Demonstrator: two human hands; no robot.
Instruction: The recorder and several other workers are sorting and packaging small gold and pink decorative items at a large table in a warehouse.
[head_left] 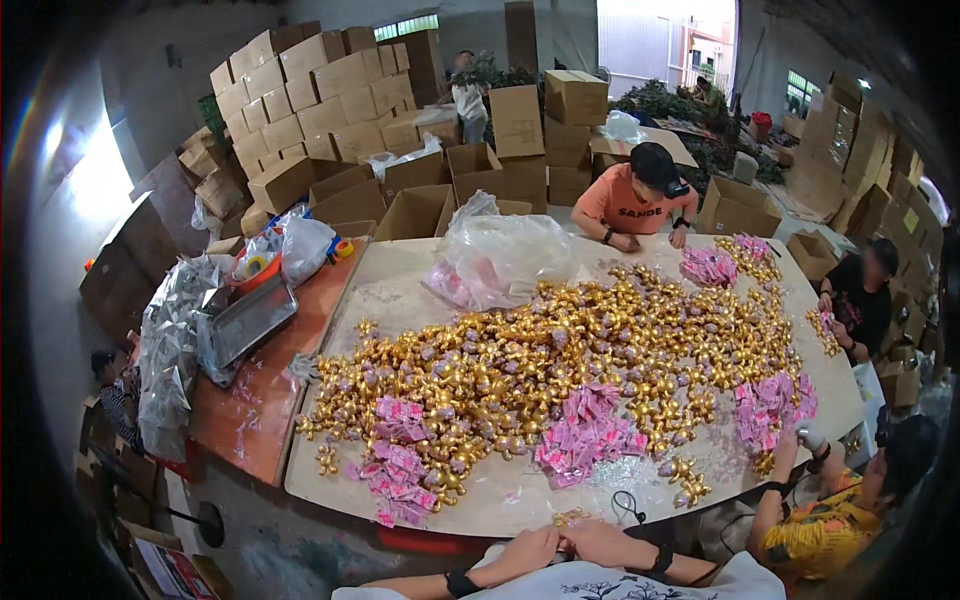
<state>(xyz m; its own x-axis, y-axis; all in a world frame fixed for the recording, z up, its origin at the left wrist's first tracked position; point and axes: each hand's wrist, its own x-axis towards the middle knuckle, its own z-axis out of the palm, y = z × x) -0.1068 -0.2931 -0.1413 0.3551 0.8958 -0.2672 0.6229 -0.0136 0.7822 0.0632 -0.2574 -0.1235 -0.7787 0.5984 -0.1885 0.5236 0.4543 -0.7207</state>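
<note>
At the table's near edge my left hand [530, 549] and my right hand [603, 546] meet, fingers curled in and pressed together. What they pinch is hidden and too small to make out. Just beyond the fingertips shows a small gold and clear piece [572, 517]; I cannot tell whether it is held or lies on the table. A heap of shiny gold figurines [560, 345] spreads across the table [345, 478]. Nearest my hands lie a pile of pink printed packets [590, 440], a few loose gold figurines [688, 482] and a dark cord loop [628, 505].
More pink packets [398, 470] lie front left. A clear plastic bag [510, 250] sits at the back. Co-workers sit across [635, 195] and on the right [825, 520]. A red-brown table [250, 410] with a metal tray [255, 318] adjoins the left. Cartons [310, 80] stack behind.
</note>
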